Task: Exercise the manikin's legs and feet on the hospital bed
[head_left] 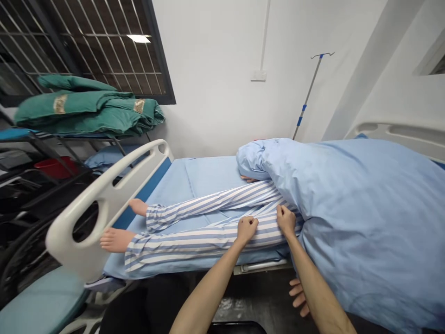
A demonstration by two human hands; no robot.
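A figure lies on the bed in blue-and-white striped trousers [194, 239], bare feet [116, 240] toward the footboard. My left hand [247, 229] is closed in a fist on the nearer thigh. To its right, my right hand [286, 220] is also a fist, on the upper thigh close to the quilt's edge. I see nothing held in either fist. A light blue quilt [365, 195] covers the figure's upper body. Some of the figure's fingers [248, 178] show under the quilt, and its other hand [299, 297] hangs below the mattress beside my right forearm.
The white footboard [107, 185] stands at the left, the headboard [403, 132] at the right. Behind the bed is an IV pole [309, 93]. Folded green quilts [90, 106] lie on a rack under the barred window. A teal seat [45, 299] is at lower left.
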